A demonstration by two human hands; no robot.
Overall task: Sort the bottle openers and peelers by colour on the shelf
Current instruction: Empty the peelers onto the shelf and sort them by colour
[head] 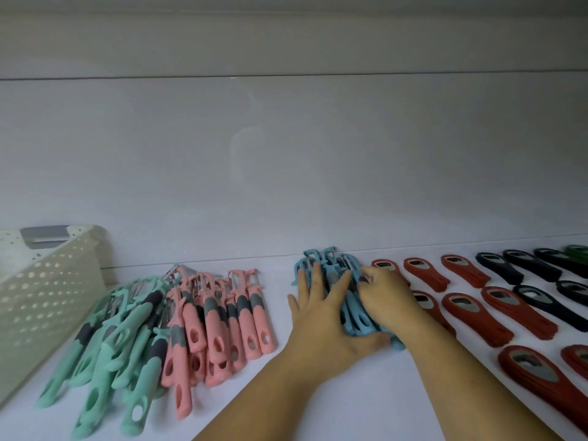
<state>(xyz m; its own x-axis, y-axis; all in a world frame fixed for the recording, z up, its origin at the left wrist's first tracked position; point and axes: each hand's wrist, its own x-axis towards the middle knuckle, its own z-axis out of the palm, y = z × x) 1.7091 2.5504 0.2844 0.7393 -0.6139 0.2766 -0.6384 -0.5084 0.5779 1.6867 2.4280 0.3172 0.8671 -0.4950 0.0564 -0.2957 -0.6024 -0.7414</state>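
A bunch of blue peelers (329, 265) lies on the white shelf (334, 393) at centre. My left hand (321, 310) lies flat over their left side with its fingers spread. My right hand (386, 297) curls around their right side. Left of them lie a pile of pink peelers (216, 316) and a pile of mint-green peelers (127, 338). To the right, red bottle openers (496, 313) and dark navy bottle openers (537, 300) lie in rows. A green opener (577, 251) shows at the far right edge.
A cream perforated basket (41, 297) with a grey handle stands at the left end of the shelf. The grey back wall rises just behind the tools. Bare shelf shows between the pink and blue piles and in front of my arms.
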